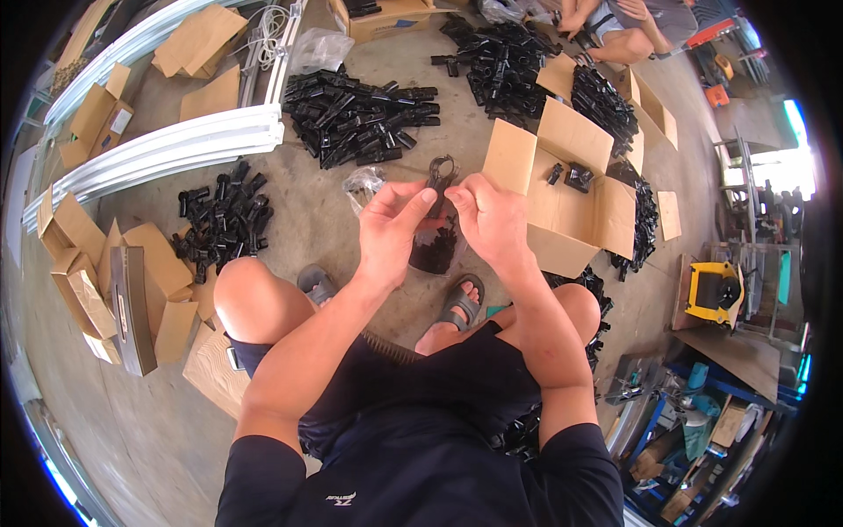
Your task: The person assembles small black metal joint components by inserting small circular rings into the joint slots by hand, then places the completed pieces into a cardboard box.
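Observation:
In front of my knees, my left hand (391,227) is closed round a black ring-shaped clamp (442,167), its open loop pointing up and away from me. My right hand (492,218) is pinched against the clamp's right side. What lies between its fingertips is too small to tell. Below the hands, a clear plastic bag (435,255) of small black parts stands on the floor between my feet. Beside my right hand is an open cardboard box (562,206) with a few black pieces inside.
Heaps of black plastic parts lie ahead (351,119), at left (226,215) and far right (500,66). White metal profiles (176,145) and cardboard pieces (149,263) fill the left. Another person (628,35) sits at the back right. A cluttered shelf (702,430) stands at right.

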Available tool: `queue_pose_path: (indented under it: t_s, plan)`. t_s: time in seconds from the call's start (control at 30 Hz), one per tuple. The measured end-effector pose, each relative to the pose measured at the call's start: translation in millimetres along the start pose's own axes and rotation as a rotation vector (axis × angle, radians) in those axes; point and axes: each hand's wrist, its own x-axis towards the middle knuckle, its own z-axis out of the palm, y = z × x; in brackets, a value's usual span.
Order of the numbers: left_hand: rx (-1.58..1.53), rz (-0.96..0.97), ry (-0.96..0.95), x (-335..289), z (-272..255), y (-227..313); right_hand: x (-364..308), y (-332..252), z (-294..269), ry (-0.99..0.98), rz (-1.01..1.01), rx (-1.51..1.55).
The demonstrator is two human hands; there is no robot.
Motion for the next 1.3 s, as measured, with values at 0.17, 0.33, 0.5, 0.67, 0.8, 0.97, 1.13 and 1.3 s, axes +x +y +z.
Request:
queue_pose_path:
  t_s: [0.17,0.33,0.5,0.67,0.8,0.97,1.13,1.3]
  plan:
    - [-0.007,-0.036,-0.029,0.2,3.7,2.8,-4.4,-3.1,3.4,0.030,0.063,0.151]
    - [0.006,-0.018,-0.029,-1.2,0.2,-0.6,-5.7,4.5,7.8,-0.016,0.015,-0.030]
    - [-0.065,-0.003,-0.011,2.6,1.7,2.7,-3.0,-5.3,-0.1,-0.031,0.073,0.117]
    - [-0.040,-0.014,-0.057,-1.1,-0.6,-5.2,-12.9,9.1,13.1,-0.050,0.067,-0.046]
    - [-0.071,-0.015,0.015,0.2,1.9,1.1,-4.9,0.9,5.9,-0.051,0.025,0.047]
    - [0.014,-0.024,-0.077,0.1,-1.7,3.1,-10.6,6.9,8.3,-0.075,-0.006,-0.021]
    - [-0.071,-0.005,-0.055,-1.4,2.0,5.3,-7.9,7.4,5.6,-0.101,-0.004,0.048]
    - [0.006,-0.007,-0.104,1.4,-2.8,3.0,-7.6,6.2,0.1,-0.118,0.016,0.027]
